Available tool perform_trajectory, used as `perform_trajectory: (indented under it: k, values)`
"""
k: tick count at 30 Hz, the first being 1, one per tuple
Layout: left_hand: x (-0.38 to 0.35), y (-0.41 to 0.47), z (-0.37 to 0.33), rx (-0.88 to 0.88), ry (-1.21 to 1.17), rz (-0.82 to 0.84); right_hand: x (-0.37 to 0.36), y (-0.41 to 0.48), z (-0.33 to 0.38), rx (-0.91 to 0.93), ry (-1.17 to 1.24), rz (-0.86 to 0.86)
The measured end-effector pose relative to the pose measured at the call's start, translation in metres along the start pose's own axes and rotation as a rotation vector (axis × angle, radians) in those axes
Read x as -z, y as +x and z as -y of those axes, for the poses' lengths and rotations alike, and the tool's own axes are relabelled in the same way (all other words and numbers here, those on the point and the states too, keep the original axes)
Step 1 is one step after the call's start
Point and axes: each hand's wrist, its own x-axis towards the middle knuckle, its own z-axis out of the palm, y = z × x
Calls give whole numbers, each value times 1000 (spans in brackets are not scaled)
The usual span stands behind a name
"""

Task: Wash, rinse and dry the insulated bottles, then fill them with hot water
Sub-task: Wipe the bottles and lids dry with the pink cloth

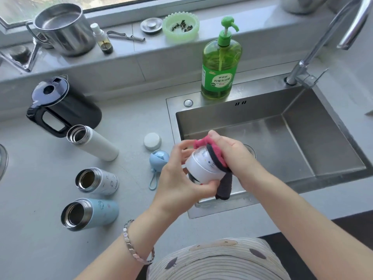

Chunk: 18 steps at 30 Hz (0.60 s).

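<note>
Head view: green pump detergent bottle (220,63), 12 o'clock, label reads "柠檬洗洁精". Centre, over sink (282,126) near-left rim: left hand (177,178) grips white printed lid (203,168); right hand (232,158) clutches pink-grey cloth (214,156) against it. Three uncapped steel-lined insulated bottles, 9 o'clock: plain white bottle (96,144), printed white bottle (103,181), pale blue bottle (96,212). Two loose caps beside sink: white cap (152,141), blue cap (158,159).
</note>
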Motion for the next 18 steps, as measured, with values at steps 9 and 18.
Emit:
perform_trajectory:
  k: [9,18]
  values:
    - [9,17,2,433,-613,130,12,-23,-29,131,75,5]
    - [7,5,-1,27,-228,-67,18,-26,-24,195,119,23]
